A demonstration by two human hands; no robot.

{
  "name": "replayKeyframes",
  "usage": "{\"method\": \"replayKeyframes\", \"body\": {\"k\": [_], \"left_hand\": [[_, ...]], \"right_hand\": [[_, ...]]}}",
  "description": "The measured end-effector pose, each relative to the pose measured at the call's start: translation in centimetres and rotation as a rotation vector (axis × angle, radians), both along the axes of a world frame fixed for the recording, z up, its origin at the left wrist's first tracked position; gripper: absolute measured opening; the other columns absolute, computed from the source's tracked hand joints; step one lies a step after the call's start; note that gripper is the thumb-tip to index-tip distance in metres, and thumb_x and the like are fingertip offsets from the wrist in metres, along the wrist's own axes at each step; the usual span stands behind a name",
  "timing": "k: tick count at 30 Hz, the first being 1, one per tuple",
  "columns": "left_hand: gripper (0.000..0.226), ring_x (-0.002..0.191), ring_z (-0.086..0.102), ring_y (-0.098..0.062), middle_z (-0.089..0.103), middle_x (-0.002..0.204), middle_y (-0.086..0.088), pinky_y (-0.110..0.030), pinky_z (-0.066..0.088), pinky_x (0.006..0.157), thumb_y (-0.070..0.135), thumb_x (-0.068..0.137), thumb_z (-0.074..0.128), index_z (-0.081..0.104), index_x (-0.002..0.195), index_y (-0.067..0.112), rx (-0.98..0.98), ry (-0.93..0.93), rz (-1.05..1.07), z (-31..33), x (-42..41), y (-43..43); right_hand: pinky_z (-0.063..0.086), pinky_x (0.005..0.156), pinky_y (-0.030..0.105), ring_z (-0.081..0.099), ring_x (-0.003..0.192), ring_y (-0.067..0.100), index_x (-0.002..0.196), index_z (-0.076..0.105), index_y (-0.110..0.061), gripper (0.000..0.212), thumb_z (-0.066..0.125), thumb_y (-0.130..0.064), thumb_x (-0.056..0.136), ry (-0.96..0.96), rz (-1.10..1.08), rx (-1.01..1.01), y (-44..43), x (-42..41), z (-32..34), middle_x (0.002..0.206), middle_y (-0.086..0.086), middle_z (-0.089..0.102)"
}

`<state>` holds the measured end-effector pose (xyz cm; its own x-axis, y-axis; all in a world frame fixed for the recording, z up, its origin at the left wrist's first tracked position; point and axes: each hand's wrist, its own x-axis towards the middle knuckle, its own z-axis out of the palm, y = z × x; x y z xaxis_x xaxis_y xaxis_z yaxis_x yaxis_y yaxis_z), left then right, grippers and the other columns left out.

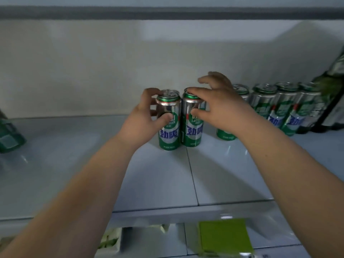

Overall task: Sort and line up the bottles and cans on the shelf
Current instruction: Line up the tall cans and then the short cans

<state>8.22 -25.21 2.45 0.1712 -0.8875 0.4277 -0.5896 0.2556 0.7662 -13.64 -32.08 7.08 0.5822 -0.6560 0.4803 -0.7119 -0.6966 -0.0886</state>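
Two green-and-silver beer cans stand upright and touching in the middle of the white shelf point(74, 164). My left hand point(143, 120) is wrapped around the left can point(169, 135), thumb on its front and fingers at its rim. My right hand point(219, 107) grips the right can point(191, 133) near the top, with some fingers spread above it. Behind my right wrist another can point(226, 135) is partly hidden. To the right, three more matching cans point(279, 107) stand in a row along the back.
A dark green bottle point(333, 86) leans at the far right edge beside the row. Green packaging point(9, 135) lies at the shelf's left end. Below the shelf's front lip sit a lime-green box point(225, 237) and a pale carton point(109, 239).
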Motion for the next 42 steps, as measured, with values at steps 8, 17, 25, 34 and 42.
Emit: {"method": "replayKeyframes", "body": {"k": [8, 17, 25, 34, 42], "left_hand": [[0.056, 0.106, 0.065, -0.009, 0.061, 0.120, 0.005, -0.032, 0.057, 0.082, 0.025, 0.088, 0.071, 0.034, 0.130, 0.034, -0.024, -0.059, 0.016, 0.0, -3.1, -2.3], [0.058, 0.107, 0.066, -0.010, 0.061, 0.121, 0.003, -0.028, 0.058, 0.081, 0.020, 0.089, 0.069, 0.036, 0.135, 0.032, -0.046, -0.023, 0.014, -0.5, -5.6, -4.2], [0.067, 0.116, 0.062, -0.012, 0.050, 0.138, -0.003, -0.034, 0.055, 0.095, 0.021, 0.088, 0.068, 0.035, 0.143, 0.039, -0.042, 0.046, 0.020, -1.2, -6.0, -4.1], [0.079, 0.152, 0.006, -0.033, 0.024, 0.162, -0.007, -0.057, 0.015, 0.120, 0.060, 0.089, 0.041, 0.016, 0.158, 0.029, -0.094, -0.622, 0.507, -0.7, -2.4, 3.0], [0.075, 0.153, -0.008, -0.031, 0.007, 0.167, -0.004, -0.053, 0.005, 0.122, 0.064, 0.094, 0.029, 0.006, 0.158, 0.032, 0.149, -0.841, 0.873, -1.5, 4.0, 15.1]], "right_hand": [[0.002, 0.120, 0.057, 0.019, 0.146, 0.024, 0.145, 0.044, -0.037, 0.057, 0.063, -0.044, 0.091, 0.102, -0.063, -0.075, -1.7, -2.9, 0.2, 0.142, -0.005, 0.050], [0.006, 0.118, 0.060, 0.028, 0.139, 0.029, 0.144, 0.046, -0.031, 0.057, 0.062, -0.042, 0.091, 0.105, -0.080, -0.102, -2.7, -4.7, 0.0, 0.134, 0.003, 0.054], [0.010, 0.117, 0.063, 0.029, 0.140, 0.031, 0.148, 0.041, -0.025, 0.065, 0.063, -0.040, 0.088, 0.051, -0.056, -0.146, -2.7, -4.9, -1.5, 0.140, 0.005, 0.050], [0.013, 0.119, 0.059, 0.003, 0.151, 0.039, 0.157, 0.019, -0.013, 0.089, 0.061, -0.041, 0.084, -0.011, 0.305, -0.294, 2.3, 2.4, -3.2, 0.163, 0.020, 0.012], [0.007, 0.119, 0.058, -0.003, 0.151, 0.037, 0.158, 0.007, -0.012, 0.094, 0.057, -0.042, 0.084, 0.076, 0.652, -0.191, 7.5, 13.7, -5.1, 0.164, 0.019, 0.005]]}}
